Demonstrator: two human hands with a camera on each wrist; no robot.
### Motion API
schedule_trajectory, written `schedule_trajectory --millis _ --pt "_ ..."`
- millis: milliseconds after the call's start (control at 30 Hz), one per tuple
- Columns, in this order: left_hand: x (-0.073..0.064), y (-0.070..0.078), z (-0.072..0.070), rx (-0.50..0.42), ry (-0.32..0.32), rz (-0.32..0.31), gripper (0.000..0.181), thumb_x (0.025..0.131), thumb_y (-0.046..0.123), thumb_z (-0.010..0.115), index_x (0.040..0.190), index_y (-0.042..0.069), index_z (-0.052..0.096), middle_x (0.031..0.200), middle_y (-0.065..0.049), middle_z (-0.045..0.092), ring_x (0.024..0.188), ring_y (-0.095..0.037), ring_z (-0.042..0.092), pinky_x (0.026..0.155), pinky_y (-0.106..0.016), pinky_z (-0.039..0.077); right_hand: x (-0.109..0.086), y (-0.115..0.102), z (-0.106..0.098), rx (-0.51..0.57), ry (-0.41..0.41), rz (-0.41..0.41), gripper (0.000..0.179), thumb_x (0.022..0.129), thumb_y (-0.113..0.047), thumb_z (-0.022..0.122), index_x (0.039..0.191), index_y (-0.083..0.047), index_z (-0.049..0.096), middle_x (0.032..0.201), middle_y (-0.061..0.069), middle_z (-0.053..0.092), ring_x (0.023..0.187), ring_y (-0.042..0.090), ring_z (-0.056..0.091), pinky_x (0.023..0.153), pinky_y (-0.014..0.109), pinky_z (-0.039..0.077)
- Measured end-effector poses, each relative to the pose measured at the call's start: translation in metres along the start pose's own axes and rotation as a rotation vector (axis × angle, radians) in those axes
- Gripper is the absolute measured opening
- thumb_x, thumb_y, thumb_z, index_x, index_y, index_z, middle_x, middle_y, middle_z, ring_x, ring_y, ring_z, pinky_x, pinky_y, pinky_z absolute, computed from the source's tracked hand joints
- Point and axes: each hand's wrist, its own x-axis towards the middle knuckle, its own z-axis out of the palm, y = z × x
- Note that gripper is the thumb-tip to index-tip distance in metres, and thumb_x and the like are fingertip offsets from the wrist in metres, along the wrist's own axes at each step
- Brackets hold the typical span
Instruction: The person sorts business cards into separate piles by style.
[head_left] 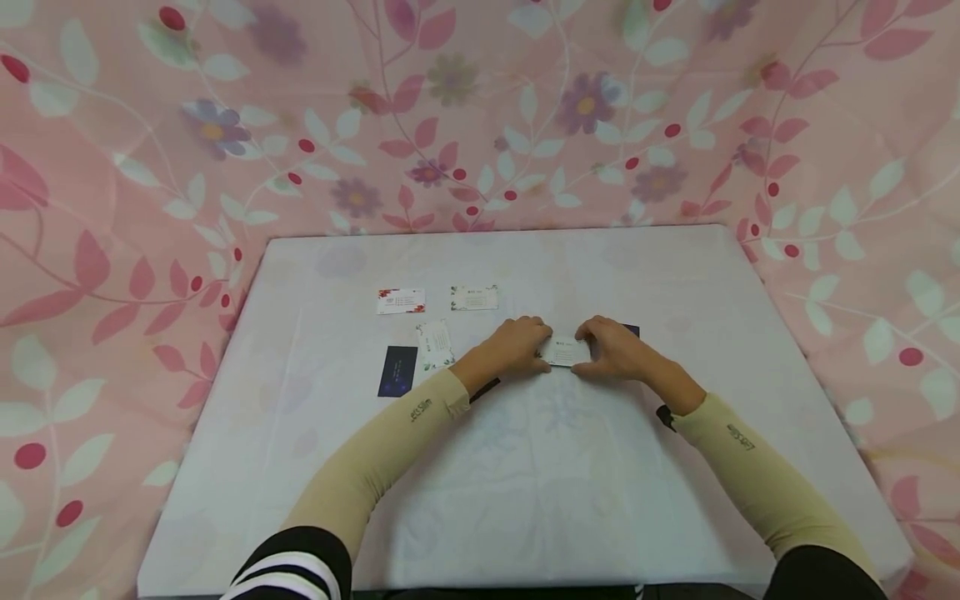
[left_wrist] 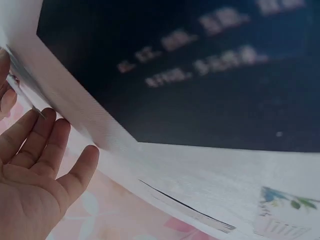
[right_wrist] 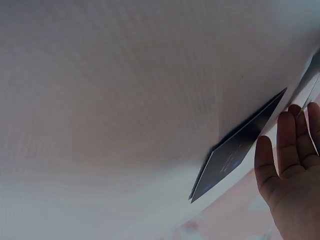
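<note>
A white business card (head_left: 564,352) with green leaf decoration lies between both hands, right of the table's middle. My left hand (head_left: 517,346) pinches its left side between thumb and fingers. At the opposite side, the right hand (head_left: 611,348) grips it the same way. In the left wrist view the card's thin edge shows at the fingertips of the left hand (left_wrist: 37,185). Beneath the left wrist is a dark card (left_wrist: 190,100), mostly covered in the head view. Another dark card (right_wrist: 230,155) lies beside the right hand (right_wrist: 295,170), its corner (head_left: 632,330) showing behind that hand.
Left of the hands lie a red-flowered white card (head_left: 401,301), a leaf-patterned card (head_left: 474,297), a second leafy card (head_left: 435,344) turned upright, and a dark blue card (head_left: 397,371). A white cloth covers the table (head_left: 555,492); pink floral fabric (head_left: 480,108) surrounds it.
</note>
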Motion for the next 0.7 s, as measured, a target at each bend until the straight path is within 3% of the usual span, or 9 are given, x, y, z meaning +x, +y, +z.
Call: schedule_trajectory --millis 167,400,700 --pt "-0.0022 -0.0025 -0.0021 -0.014 0.009 0.0 0.063 0.087 0.046 0.073 0.137 0.011 0.056 0.136 -0.005 0.058 0.125 -0.021 0.054 0.103 -0.04 0.046 0.0013 -0.0021 0.0005 -0.024 0.008 -0.014 0.064 0.076 -0.036 0.085 0.123 -0.001 0.061 0.114 0.012 0.064 0.102 0.024 0.06 0.09 0.042 0.05" --pt "-0.0033 -0.0053 -0.0053 -0.103 0.007 0.019 0.062 0.087 0.039 0.075 0.137 0.007 0.055 0.138 -0.008 0.057 0.127 -0.021 0.053 0.108 -0.032 0.042 0.0014 -0.0043 0.0017 -0.051 0.033 -0.021 0.06 0.075 -0.035 0.087 0.119 -0.001 0.065 0.113 0.012 0.063 0.1 0.024 0.06 0.088 0.042 0.051" --pt "-0.0045 -0.0067 -0.0013 -0.115 -0.007 0.031 0.064 0.088 0.038 0.074 0.139 0.006 0.053 0.14 -0.01 0.055 0.129 -0.023 0.051 0.109 -0.033 0.041 0.0005 -0.0066 0.0046 -0.043 0.025 -0.007 0.059 0.075 -0.036 0.086 0.118 -0.002 0.065 0.113 0.012 0.063 0.103 0.024 0.06 0.091 0.043 0.05"
